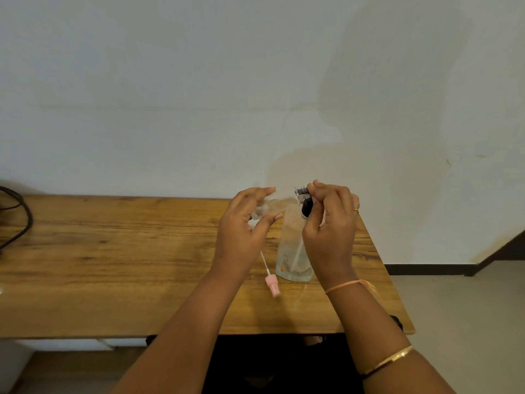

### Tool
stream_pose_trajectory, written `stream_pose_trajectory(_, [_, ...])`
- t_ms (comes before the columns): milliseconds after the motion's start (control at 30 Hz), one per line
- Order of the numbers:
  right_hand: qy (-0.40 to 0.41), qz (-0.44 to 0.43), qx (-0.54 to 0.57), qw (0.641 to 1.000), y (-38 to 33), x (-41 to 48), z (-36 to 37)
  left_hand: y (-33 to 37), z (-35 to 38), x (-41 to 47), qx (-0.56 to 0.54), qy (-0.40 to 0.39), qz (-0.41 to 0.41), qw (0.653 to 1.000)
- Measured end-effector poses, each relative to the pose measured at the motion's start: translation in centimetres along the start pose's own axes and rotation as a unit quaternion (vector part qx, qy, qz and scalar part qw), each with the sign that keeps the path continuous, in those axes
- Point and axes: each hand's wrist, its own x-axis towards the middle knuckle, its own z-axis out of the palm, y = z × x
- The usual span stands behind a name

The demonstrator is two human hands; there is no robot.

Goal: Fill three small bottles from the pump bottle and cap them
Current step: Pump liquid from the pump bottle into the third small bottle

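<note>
- our left hand (244, 223) pinches a small clear bottle (262, 208) between thumb and curled fingers. it lies tipped almost on its side and its outline is blurred, so we cannot tell exactly where its mouth sits.
- our right hand (332, 223) is curled round the pump head (302, 194) of the clear pump bottle (294, 251), which stands on the wooden table (113, 251) just below those fingers. the silver nozzle pokes out past the fingertips toward the left hand.
- we judge the step to be filling: bring the small bottle's mouth right up under the nozzle, touching it if we can, before pressing.
- press straight down in slow, short strokes, so the tall bottle does not tip and the liquid does not overshoot the narrow neck.
- tilt the small bottle more upright as it fills, or it may spill over the left thumb.
- the pink spray cap (272, 285) with its dip tube lies on the table below the left wrist, near enough to reach for capping.
</note>
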Motion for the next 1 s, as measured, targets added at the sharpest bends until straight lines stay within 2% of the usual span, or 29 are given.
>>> stream_pose_trajectory(267, [-0.015,0.028,0.027,0.999,-1.0,0.8,-0.9,0.6,-0.3,0.0,0.002,0.014,0.027,1.0])
stream_pose_trajectory(667, [-0.004,-0.006,0.007,1.0,-0.2,0.1,-0.3,0.0,-0.3,0.2,0.012,-0.011,0.005,1.0])
stream_pose_trajectory(1000, [-0.018,0.018,0.005,1.0,-0.8,0.4,-0.7,0.5,-0.3,-0.2,-0.005,-0.011,-0.007,1.0])
